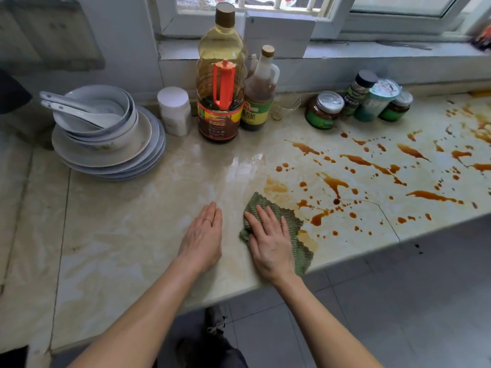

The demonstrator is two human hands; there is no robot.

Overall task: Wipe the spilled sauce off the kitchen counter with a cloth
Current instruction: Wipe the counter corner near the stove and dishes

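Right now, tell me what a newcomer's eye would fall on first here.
The brown sauce splashes scattered over the right half of the pale counter stand out most. Next comes the right hand pressing a green cloth flat near the front edge, with the left hand resting beside it. Behind, a tall oil bottle rises by the window.

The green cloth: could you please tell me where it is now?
Head view: the green cloth lies on the counter near its front edge, under the right hand, with sauce splatters just to its right.
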